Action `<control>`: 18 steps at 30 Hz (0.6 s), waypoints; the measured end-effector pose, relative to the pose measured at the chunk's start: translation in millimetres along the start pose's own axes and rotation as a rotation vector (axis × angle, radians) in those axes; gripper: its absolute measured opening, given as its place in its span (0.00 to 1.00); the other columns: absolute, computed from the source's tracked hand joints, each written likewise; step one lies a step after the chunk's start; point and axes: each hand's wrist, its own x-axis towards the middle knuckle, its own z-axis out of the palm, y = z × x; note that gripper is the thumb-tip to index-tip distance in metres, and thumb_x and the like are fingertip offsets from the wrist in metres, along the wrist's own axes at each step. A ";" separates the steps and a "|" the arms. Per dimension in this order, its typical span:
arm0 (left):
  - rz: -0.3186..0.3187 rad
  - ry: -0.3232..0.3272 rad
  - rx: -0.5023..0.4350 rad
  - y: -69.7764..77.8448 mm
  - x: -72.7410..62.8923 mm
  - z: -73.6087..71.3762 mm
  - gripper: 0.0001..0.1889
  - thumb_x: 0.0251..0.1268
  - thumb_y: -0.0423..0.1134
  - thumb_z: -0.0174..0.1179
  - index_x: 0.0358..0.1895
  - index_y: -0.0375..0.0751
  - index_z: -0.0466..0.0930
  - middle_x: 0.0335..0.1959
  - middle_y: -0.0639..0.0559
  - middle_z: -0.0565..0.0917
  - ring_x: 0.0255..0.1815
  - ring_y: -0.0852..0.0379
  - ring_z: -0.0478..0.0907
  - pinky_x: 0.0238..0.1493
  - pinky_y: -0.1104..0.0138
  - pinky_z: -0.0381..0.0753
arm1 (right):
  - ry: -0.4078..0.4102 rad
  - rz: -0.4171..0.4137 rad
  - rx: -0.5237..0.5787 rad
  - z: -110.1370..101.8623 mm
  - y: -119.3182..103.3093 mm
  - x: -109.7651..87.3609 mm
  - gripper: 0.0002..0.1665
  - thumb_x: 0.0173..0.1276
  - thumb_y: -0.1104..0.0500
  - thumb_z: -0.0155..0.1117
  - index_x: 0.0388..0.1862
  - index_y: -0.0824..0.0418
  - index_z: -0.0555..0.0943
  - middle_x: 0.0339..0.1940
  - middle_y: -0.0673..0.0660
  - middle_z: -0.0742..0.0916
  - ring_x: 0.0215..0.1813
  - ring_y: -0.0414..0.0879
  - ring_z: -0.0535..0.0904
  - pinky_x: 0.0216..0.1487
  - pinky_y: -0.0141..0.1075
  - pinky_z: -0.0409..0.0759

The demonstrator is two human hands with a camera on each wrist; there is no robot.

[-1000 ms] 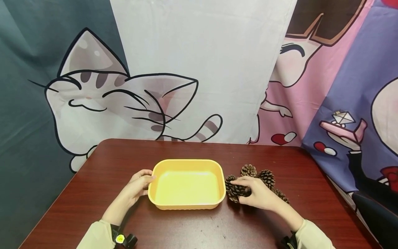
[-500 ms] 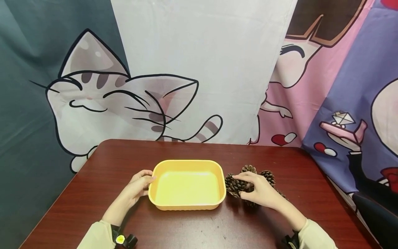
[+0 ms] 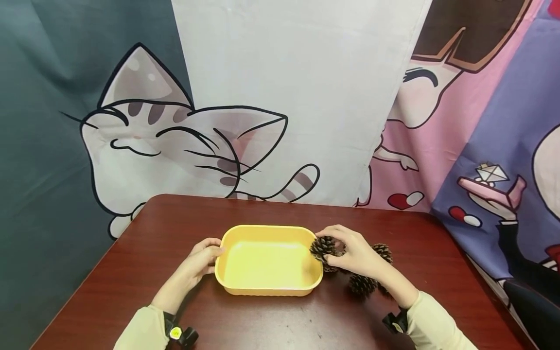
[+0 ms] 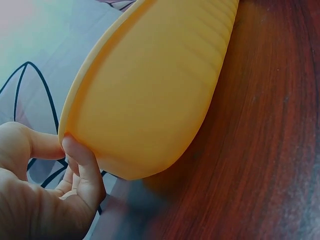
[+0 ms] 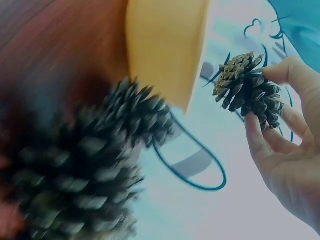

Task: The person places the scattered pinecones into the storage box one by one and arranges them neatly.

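Observation:
A yellow rectangular plastic basin (image 3: 269, 290) stands on the table. My left hand (image 3: 195, 262) pinches its left rim between thumb and fingers; the left wrist view shows the basin wall (image 4: 155, 90) close up beside that grip. At the basin's right rim my right hand (image 3: 356, 252) holds a pine cone (image 3: 323, 248) with thumb and fingertips. The right wrist view has this held pine cone (image 5: 250, 90) raised higher than the rim. Other pine cones, such as one dark pine cone (image 3: 362, 286), lie on the table under and behind the right hand, partly hidden by it.
The reddish-brown wooden table (image 3: 245, 321) carries everything. A cartoon-printed cloth (image 3: 280, 73) hangs behind its far edge. At the lower right, past the table edge, is a dark chair-like shape (image 3: 535, 311).
My right hand has lifted a pine cone from the table and moved it left to the basin's right rim. The left hand keeps its hold. The head view has shifted slightly.

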 end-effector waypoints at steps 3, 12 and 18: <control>0.000 0.001 0.007 -0.6 0.6 0.7 0.18 0.64 0.34 0.55 0.53 0.33 0.61 0.31 0.53 0.77 0.26 0.61 0.75 0.26 0.67 0.79 | -0.006 -0.030 -0.015 4.0 -5.2 9.1 0.29 0.48 0.63 0.69 0.52 0.52 0.78 0.51 0.48 0.79 0.31 0.42 0.75 0.32 0.33 0.78; 0.016 0.010 -0.002 -4.1 1.4 2.5 0.17 0.65 0.34 0.54 0.52 0.32 0.61 0.33 0.50 0.78 0.27 0.59 0.76 0.27 0.65 0.79 | -0.038 -0.117 -0.018 25.1 -21.5 40.1 0.27 0.47 0.63 0.70 0.51 0.54 0.78 0.51 0.50 0.79 0.33 0.36 0.76 0.32 0.29 0.77; 0.023 0.035 0.016 -4.2 -0.8 2.4 0.18 0.64 0.35 0.54 0.53 0.32 0.62 0.34 0.49 0.79 0.28 0.59 0.76 0.27 0.65 0.80 | -0.090 -0.125 0.068 53.4 -32.0 61.5 0.27 0.49 0.62 0.70 0.51 0.54 0.78 0.50 0.50 0.79 0.46 0.42 0.78 0.41 0.32 0.79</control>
